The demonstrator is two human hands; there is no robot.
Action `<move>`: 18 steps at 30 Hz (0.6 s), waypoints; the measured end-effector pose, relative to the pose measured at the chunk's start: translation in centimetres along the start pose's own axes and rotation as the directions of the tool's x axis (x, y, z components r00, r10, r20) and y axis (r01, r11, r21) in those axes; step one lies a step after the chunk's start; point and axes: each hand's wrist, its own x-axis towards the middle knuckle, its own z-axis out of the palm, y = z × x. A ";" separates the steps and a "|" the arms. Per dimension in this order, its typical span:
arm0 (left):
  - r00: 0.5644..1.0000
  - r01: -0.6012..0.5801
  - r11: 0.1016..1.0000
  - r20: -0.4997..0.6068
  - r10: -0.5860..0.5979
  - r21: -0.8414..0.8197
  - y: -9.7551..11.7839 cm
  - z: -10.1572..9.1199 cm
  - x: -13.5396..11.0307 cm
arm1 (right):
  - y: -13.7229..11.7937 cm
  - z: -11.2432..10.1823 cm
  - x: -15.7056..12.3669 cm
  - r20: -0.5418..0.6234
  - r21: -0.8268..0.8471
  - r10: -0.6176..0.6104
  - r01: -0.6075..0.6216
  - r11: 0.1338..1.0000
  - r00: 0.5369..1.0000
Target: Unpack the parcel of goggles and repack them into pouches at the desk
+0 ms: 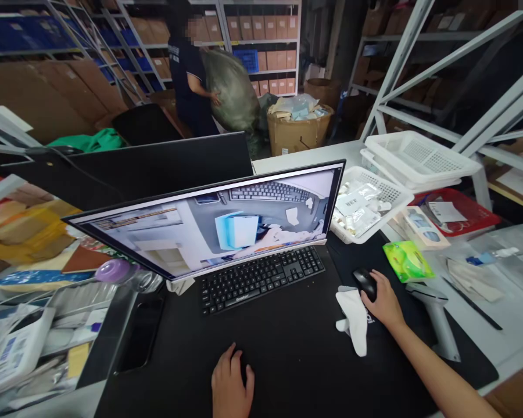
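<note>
My right hand (382, 302) rests on the black desk mat (287, 348), its fingers curled over a black mouse (365, 283). A crumpled white tissue (354, 320) lies against that hand on its left side. My left hand (230, 384) lies near the front edge of the mat with the fingers drawn together, and I cannot see anything in it. A black keyboard (261, 277) sits between both hands and the monitor (209, 217), which shows a camera picture of a desk.
A white basket of small packets (368, 203) and stacked white baskets (418, 158) stand at the right. A green tissue pack (407, 261), a barcode scanner (436, 313) and a black pen (475, 305) lie nearby. A cluttered tray (35, 342) sits left. A person carries a sack (229, 90) behind.
</note>
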 end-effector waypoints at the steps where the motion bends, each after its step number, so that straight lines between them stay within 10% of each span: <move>1: 1.000 -0.003 1.000 -0.002 0.003 0.004 -0.1 0.1 0.0 | 0.0 0.0 0.0 0.002 -0.002 0.005 -0.005 1.000 1.000; 18: 0.998 0.023 1.000 0.053 -0.023 0.011 -0.3 0.9 0.5 | 0.6 -0.6 1.0 0.042 0.017 0.055 -0.056 0.998 0.998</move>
